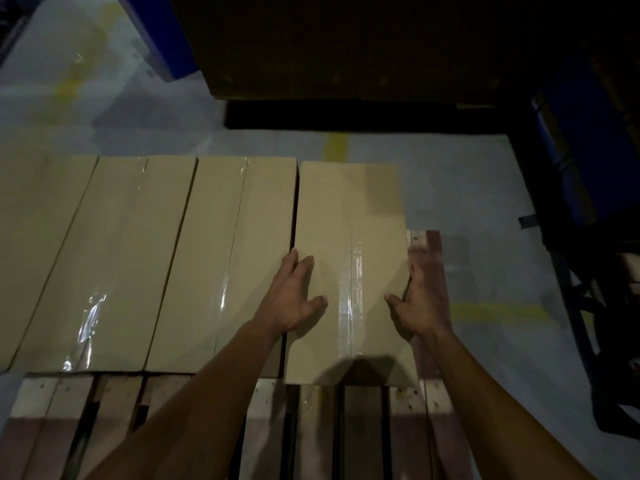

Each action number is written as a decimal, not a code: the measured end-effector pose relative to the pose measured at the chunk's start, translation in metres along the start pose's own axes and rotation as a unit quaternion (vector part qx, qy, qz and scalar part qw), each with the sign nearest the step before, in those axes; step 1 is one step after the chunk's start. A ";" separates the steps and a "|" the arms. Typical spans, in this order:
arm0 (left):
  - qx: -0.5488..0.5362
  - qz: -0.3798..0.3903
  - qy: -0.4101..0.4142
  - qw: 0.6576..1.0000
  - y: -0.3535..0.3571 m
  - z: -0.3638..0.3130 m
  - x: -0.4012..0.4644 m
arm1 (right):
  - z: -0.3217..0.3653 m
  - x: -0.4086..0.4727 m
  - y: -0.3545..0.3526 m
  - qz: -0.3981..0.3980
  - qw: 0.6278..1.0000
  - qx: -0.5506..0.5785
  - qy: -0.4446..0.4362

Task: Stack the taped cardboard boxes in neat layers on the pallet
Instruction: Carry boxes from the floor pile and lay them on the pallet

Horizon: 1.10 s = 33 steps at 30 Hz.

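Both arms reaching forward, left grip (292,297) flat with fingers spread, right grip (417,306) open (thumb outstretched)

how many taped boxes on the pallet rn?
4 in one row on the pallet: far-left box cut by the frame, second box, third box, right box under both hands. More may lie off-frame left.

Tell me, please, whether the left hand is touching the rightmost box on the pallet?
Touching. The head view shows the left hand lying flat with straight fingers on top of the rightmost box, near its left edge, no gap visible.
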<state>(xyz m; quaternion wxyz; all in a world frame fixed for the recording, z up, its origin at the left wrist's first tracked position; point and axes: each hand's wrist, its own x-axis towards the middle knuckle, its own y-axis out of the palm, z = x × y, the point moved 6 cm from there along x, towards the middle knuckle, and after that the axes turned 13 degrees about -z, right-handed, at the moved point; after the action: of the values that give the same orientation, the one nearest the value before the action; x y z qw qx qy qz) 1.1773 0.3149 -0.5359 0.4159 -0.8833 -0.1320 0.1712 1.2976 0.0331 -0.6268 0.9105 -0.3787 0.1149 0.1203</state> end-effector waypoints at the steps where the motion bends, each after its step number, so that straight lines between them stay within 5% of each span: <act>1: 0.038 0.016 0.022 0.999 0.001 0.004 -0.010 | -0.013 -0.003 0.006 -0.011 1.000 -0.003 -0.001; 8: 0.221 0.118 0.121 0.960 0.012 0.024 -0.084 | 0.048 -0.084 -0.016 -0.151 0.988 0.008 -0.010; 14: 0.272 0.139 0.151 0.940 0.012 0.026 -0.103 | 0.040 -0.088 0.000 -0.081 0.995 0.020 0.055; 33: 0.289 0.130 0.187 0.930 0.016 0.038 -0.109 | 0.042 -0.088 -0.001 -0.087 0.994 0.009 0.060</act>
<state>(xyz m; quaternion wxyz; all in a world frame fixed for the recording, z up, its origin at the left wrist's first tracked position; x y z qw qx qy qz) 1.0645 0.2905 -0.5496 0.6442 -0.7506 0.1191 0.0866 1.2195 0.0508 -0.5715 0.9124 -0.3855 0.1369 0.0168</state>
